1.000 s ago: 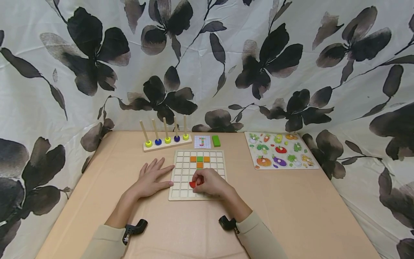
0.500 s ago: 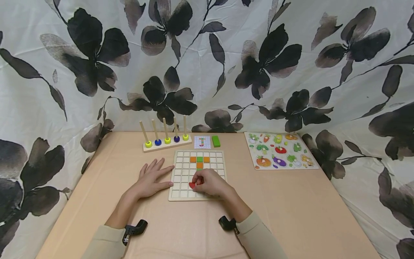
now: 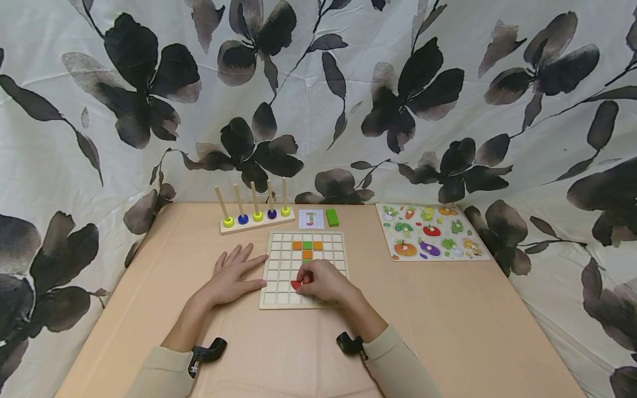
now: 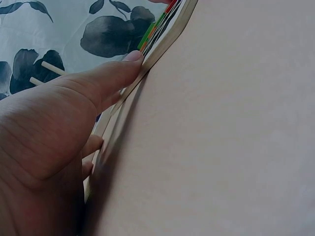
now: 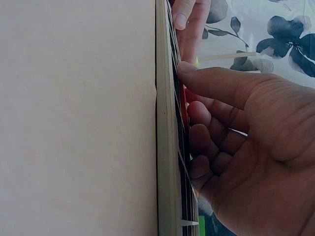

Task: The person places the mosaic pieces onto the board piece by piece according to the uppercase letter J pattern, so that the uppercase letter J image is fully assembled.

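Note:
A pale grid board (image 3: 280,296) lies on the table. Its upper rows carry a green square (image 3: 307,244) with orange squares (image 3: 297,244) on either side and another orange one below. Low on the grid, my right hand (image 3: 325,280) pinches a red piece (image 3: 295,284) with a rounded edge between thumb and curled fingers, against the board. The fingers cover part of the piece and the cells under them. My left hand (image 3: 231,277) lies spread on the table, its thumb and index fingertip at the board's left edge. In the left wrist view the thumb (image 4: 132,56) touches that edge.
Behind the board are a small pattern card (image 3: 311,219), a green block (image 3: 332,217) and a peg stand (image 3: 257,223) with yellow and blue rings. A vegetable picture board (image 3: 432,232) lies at the back right. A floral cloth (image 3: 348,116) hangs behind the table.
Slightly less of the red piece shows than a second ago, and it sits flatter at the grid under the right fingers. Both hands otherwise stay in place.

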A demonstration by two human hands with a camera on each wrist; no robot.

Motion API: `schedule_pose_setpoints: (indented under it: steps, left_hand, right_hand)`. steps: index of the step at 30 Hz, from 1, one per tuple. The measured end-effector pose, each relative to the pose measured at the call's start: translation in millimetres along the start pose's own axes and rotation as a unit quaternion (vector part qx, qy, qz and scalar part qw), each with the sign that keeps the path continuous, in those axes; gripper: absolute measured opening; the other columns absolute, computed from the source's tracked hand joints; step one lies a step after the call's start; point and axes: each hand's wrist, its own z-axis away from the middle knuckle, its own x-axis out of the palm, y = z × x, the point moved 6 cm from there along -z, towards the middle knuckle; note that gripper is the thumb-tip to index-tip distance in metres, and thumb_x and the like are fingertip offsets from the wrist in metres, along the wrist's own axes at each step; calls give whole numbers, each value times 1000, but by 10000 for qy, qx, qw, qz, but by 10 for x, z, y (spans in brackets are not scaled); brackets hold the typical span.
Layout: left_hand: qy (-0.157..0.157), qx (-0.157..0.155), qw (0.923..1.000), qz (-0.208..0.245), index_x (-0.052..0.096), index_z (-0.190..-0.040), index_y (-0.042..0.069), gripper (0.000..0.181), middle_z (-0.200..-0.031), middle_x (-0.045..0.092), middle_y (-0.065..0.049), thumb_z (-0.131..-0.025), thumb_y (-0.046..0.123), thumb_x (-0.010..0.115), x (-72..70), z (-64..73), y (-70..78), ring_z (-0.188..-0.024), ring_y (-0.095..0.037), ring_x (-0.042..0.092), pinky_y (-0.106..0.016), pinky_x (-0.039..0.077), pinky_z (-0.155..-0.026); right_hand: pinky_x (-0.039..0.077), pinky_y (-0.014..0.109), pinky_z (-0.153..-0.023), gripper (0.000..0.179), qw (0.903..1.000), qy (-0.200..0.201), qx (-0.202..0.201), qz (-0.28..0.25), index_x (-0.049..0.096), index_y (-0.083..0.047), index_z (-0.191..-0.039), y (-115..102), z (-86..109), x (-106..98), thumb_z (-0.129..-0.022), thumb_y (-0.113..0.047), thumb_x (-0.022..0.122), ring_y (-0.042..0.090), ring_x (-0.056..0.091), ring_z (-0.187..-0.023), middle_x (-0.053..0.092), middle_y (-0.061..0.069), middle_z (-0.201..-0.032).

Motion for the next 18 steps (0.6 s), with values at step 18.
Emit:
schedule_pose_setpoints:
  steps: [18]
  left_hand:
    - [6, -12, 10000, -51, 53, -155, 27, 70, -172, 21, -22, -94, 56, 71, 14, -7, -25, -159, -50, 8, -73, -3, -121]
  right_hand:
    - [44, 23, -62, 12, 9985, -19, -18, -546, 72, -20, -93, -9, 64, -92, -93, -30, 80, 12, 57, -72, 64, -4, -77]
